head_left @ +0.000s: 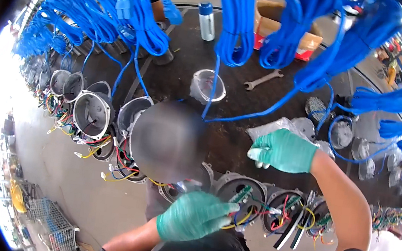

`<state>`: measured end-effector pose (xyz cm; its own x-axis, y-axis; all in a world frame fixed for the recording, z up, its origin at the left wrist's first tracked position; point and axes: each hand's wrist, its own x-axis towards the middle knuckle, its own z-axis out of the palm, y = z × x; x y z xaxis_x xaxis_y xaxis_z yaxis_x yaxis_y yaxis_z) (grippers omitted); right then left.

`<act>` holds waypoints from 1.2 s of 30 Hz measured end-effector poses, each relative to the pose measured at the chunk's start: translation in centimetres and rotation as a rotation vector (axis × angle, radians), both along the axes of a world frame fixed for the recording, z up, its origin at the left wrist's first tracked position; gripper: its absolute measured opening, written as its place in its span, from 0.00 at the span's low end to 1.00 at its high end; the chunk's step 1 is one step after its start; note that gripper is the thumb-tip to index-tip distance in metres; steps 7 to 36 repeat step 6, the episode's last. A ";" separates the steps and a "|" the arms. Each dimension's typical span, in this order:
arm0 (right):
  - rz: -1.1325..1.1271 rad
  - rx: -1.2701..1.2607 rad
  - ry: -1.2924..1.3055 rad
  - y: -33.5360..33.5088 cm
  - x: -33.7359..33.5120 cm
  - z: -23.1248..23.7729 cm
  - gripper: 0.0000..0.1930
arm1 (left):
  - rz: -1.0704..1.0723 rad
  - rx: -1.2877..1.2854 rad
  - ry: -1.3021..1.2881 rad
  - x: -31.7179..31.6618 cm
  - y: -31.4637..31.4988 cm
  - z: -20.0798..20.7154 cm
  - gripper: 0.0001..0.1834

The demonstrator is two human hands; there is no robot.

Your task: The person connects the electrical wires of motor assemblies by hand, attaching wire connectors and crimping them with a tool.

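Observation:
My left hand [195, 216], in a green glove, is closed with its fingertips pinched at thin coloured wires [245, 219]. These wires come from a round grey metal housing [226, 184] with a green terminal strip [241, 194] inside, at the near edge of the bench. Above the bench to the right is my right hand [285, 150], also gloved, its fingers curled together. Whatever lies between those fingertips is hidden. Behind that hand rests a clear plastic bag [267, 128]. Another wired housing [276, 207] stands just right of the first.
Bundles of blue cable [234, 25] hang over the bench [166, 84]. A wrench [263, 80], silver bottle [206, 24], cardboard box [309, 41] and grey ring-shaped housing [208, 85] stand or lie farther back. Several grey housings [93, 113] line the left. A blurred round patch covers the middle.

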<state>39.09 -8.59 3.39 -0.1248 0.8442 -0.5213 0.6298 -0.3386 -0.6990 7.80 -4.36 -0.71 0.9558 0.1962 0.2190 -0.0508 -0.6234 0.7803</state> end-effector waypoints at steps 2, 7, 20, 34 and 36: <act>0.211 0.147 -0.397 3.7 1.2 -5.3 0.18 | 0.036 -0.063 0.029 -0.3 0.5 0.6 0.26; 0.109 0.336 -0.529 12.2 1.4 -15.6 0.28 | 0.057 -0.080 0.125 -2.9 1.5 0.2 0.25; 0.109 0.336 -0.529 12.2 1.4 -15.6 0.28 | 0.057 -0.080 0.125 -2.9 1.5 0.2 0.25; 0.109 0.336 -0.529 12.2 1.4 -15.6 0.28 | 0.057 -0.080 0.125 -2.9 1.5 0.2 0.25; 0.109 0.336 -0.529 12.2 1.4 -15.6 0.28 | 0.057 -0.080 0.125 -2.9 1.5 0.2 0.25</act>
